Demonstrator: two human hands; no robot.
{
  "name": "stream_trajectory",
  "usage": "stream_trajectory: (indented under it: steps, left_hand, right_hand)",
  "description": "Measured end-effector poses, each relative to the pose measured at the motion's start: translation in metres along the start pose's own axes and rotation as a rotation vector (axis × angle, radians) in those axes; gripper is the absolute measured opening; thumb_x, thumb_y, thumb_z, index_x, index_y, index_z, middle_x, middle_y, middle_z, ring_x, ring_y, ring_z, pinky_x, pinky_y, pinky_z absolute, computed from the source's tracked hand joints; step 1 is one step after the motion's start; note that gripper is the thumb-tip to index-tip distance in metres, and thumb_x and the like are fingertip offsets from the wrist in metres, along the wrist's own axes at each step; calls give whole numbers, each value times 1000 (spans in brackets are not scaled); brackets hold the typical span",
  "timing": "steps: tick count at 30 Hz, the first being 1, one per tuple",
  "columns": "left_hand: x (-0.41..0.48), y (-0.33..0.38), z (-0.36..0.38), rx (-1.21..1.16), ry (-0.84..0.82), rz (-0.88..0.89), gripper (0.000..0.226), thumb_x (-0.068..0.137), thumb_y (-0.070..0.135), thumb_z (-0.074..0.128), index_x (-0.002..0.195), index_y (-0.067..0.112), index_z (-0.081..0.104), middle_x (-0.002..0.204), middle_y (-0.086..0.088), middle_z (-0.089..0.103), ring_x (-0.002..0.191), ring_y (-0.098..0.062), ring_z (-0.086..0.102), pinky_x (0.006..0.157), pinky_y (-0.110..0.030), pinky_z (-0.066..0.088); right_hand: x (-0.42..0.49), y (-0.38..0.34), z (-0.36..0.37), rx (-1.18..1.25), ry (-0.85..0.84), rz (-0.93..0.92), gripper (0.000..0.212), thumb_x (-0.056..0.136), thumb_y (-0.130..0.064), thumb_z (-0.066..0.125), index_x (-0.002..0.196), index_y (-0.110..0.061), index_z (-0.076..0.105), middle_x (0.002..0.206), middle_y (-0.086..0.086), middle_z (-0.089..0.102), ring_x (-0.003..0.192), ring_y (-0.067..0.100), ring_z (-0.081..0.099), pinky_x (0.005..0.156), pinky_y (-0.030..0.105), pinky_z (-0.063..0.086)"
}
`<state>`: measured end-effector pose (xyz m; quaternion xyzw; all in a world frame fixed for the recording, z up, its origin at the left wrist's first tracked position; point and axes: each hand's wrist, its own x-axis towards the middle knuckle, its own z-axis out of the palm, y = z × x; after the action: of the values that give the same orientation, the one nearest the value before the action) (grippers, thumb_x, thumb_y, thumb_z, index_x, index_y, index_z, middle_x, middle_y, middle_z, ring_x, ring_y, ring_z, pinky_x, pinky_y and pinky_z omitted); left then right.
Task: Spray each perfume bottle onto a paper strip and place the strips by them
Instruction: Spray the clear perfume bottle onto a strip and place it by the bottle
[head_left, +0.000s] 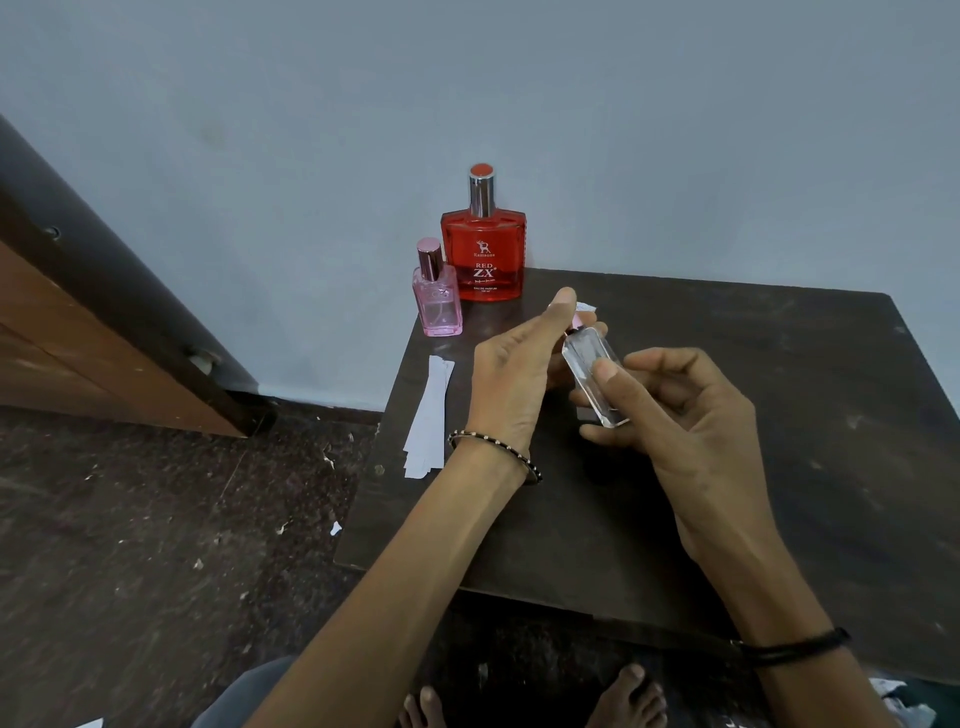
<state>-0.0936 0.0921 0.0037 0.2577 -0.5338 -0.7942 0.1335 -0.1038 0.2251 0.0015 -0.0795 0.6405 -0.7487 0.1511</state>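
Gripping a clear bottle (593, 375) tilted above the desk (779, 415), the right hand (675, 410) wraps its body; the left hand (514, 374) pinches a strip (586, 306) at its top. Red bottle (484, 254), pink bottle (436, 299) and spare strips (428, 415) sit at the desk's left edge.

Dark table (779, 415), blue-grey wall (519, 78), perhaps a wooden door (78, 338).
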Motion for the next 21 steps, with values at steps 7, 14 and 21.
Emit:
stream_trajectory:
  steps: [7,14,21]
  left_hand:
    - [1,0,3,16,-32,13,27,92,32,67,93,8,79,100,-15,78,102,-28,73,101,-50,51]
    - [-1,9,9,71,-32,23,25,86,38,71,87,15,79,99,-15,77,99,-29,73,95,-46,56]
    - [9,6,16,97,10,-4,34,95,41,57,83,15,75,80,-1,79,77,-12,75,73,-25,61]
  right_hand:
    - [0,-2,-2,146,-3,34,33,88,-11,70,116,-2,55,95,12,78,87,28,78,62,29,62]
    - [5,-3,-8,152,-29,34,38,88,-16,70,121,-3,56,103,7,78,94,26,77,58,25,60]
    - [11,-1,-20,97,64,10,37,82,-23,74,116,-12,63,99,-2,79,83,9,73,52,21,54]
